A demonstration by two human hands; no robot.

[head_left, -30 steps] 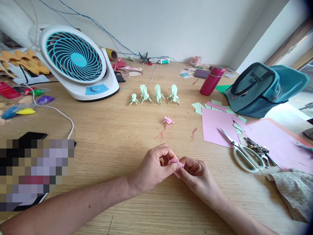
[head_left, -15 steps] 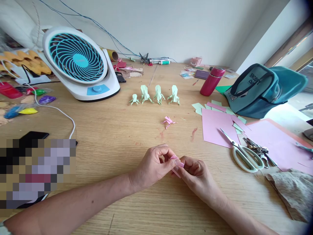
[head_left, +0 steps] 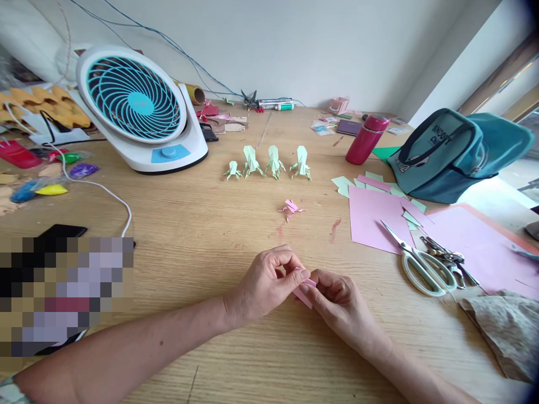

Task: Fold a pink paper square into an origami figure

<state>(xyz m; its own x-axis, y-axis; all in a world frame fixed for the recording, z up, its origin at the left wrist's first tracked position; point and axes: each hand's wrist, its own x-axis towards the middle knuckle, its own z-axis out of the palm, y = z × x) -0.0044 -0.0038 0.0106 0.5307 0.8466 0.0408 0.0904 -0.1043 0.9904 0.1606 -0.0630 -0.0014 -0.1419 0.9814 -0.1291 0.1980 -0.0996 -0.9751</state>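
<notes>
A small folded piece of pink paper (head_left: 304, 296) is pinched between both hands above the wooden table (head_left: 202, 224). My left hand (head_left: 267, 283) is closed on its upper left part, thumb and forefinger together. My right hand (head_left: 339, 300) grips its right side, thumb tip close to the left thumb. Fingers cover much of the paper, so its full shape is hidden. Beyond the hands lies a small pink origami figure (head_left: 290, 209) with thin legs. Farther back stand several pale green origami figures (head_left: 275, 161) in a row.
White-handled scissors (head_left: 425, 272) lie at right beside keys (head_left: 448, 255) and a pink paper sheet (head_left: 373, 219). Behind are paper scraps, a red flask (head_left: 367, 140) and a teal bag (head_left: 442, 160). A white fan (head_left: 193, 148) stands back left; a cable (head_left: 113, 193) runs along the left.
Both hands keep hold of the pink paper. The left thumb and fingers have shifted slightly, and less of the paper's upper part shows. The view has moved a little.
</notes>
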